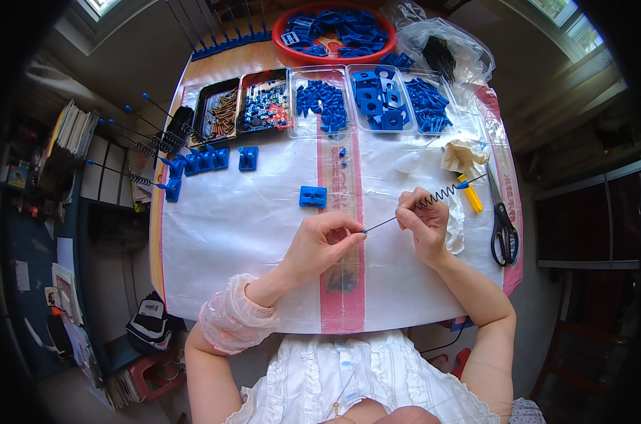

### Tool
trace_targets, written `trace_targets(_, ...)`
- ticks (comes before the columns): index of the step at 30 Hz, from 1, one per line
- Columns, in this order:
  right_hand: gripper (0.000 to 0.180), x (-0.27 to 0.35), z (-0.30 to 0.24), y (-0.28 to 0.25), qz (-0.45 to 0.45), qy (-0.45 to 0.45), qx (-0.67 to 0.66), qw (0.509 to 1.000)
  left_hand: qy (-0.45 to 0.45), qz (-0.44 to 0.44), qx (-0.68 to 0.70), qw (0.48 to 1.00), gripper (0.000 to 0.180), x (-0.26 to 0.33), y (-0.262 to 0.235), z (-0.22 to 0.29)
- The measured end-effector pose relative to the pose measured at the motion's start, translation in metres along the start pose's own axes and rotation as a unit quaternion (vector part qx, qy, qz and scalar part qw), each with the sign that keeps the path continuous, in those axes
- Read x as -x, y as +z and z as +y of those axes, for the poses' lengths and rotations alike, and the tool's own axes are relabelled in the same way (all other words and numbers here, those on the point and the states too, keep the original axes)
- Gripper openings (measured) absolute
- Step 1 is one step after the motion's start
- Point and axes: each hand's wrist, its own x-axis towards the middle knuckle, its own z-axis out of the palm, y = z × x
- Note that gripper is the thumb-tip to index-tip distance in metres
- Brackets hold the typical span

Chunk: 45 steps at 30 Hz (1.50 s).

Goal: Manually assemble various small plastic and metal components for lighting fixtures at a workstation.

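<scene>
Above the plastic-covered tabletop point(250, 233), a person's left hand point(319, 244) pinches the blue-tipped lower end of a thin wire rod with a coiled spring point(433, 198), while the right hand point(423, 222) closes its fingers point(407, 209) around the rod's middle. The rod slants from the left fingertips up toward two o'clock, its spring and blue cap jutting past the right hand. A small blue block point(313, 196) lies at eleven o'clock of the hands, black scissors point(503, 230) at three o'clock.

5 trays point(320, 99) sit behind the hands, scissors point(503, 225) right.
</scene>
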Motion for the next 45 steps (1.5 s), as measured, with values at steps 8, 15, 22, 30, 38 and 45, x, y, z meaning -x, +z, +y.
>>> trace_targets(8, 0.012, 0.002, -0.004, 0.010, 0.022, 0.022, -0.068, 0.997, 0.004, -0.018, -0.008, 1.000, 0.010, 0.001, 0.002, 0.000)
trace_targets(15, 0.007, 0.009, -0.002, 0.016, 0.036, 0.039, -0.028, 0.998, 0.049, -0.034, -0.068, 0.996, 0.014, 0.001, 0.004, -0.002)
trace_targets(22, 0.007, -0.007, -0.025, 0.015, 0.006, 0.080, 0.132, 0.988, 0.066, -0.044, -0.096, 0.992, 0.024, 0.001, 0.002, 0.004)
trace_targets(30, 0.012, -0.010, -0.078, 0.014, -0.085, 0.042, 0.461, 0.882, 0.055, 0.071, 0.099, 0.991, 0.032, -0.002, 0.000, -0.001)
trace_targets(38, 0.014, -0.002, -0.074, 0.019, -0.122, -0.048, 0.583, 0.802, 0.056, 0.106, 0.181, 0.976, 0.036, -0.004, -0.008, -0.004)
trace_targets(45, 0.017, 0.000, -0.073, 0.019, -0.130, -0.066, 0.619, 0.771, 0.022, 0.101, 0.207, 0.973, 0.035, -0.005, -0.008, -0.004)
